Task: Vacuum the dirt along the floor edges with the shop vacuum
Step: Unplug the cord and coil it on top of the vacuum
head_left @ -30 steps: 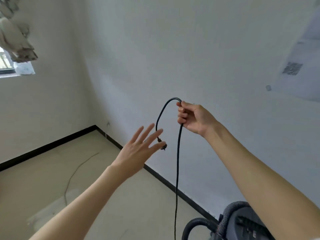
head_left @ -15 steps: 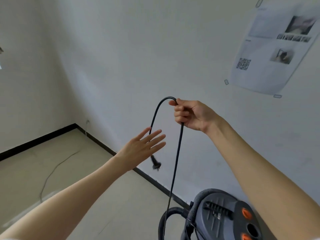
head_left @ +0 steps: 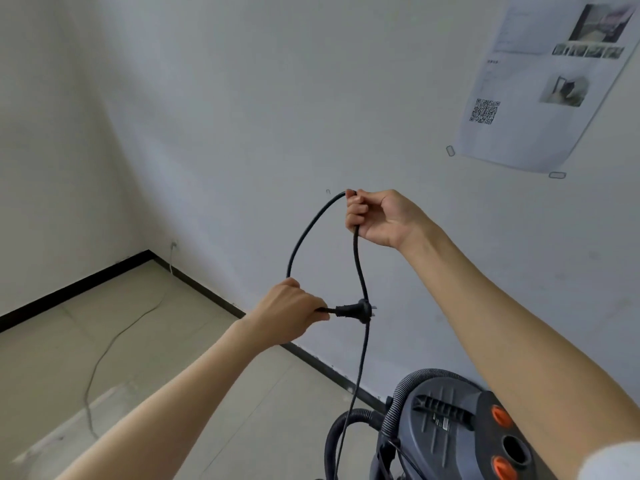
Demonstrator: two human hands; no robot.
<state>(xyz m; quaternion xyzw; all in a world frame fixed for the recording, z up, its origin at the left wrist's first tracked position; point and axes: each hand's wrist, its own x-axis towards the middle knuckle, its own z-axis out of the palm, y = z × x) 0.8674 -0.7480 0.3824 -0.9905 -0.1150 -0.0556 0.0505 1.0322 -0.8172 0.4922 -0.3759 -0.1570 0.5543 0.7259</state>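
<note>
The grey shop vacuum (head_left: 450,427) with orange buttons and a ribbed hose stands at the bottom right by the wall. Its black power cord (head_left: 360,341) rises from it to my right hand (head_left: 379,216), which grips the cord at chest height. The cord loops over and down to my left hand (head_left: 287,313), which holds it just behind the black plug (head_left: 356,310). The plug points right and crosses in front of the hanging cord.
A white wall with a black skirting board (head_left: 214,299) runs along the beige tiled floor (head_left: 104,358) to a corner on the left. A thin grey cable (head_left: 114,341) trails across the floor from a wall socket. A printed sheet (head_left: 540,84) is taped on the wall at the upper right.
My left hand, open and reaching a second ago, has closed round the cord by the plug. The view has swung right and down, showing more of the vacuum.
</note>
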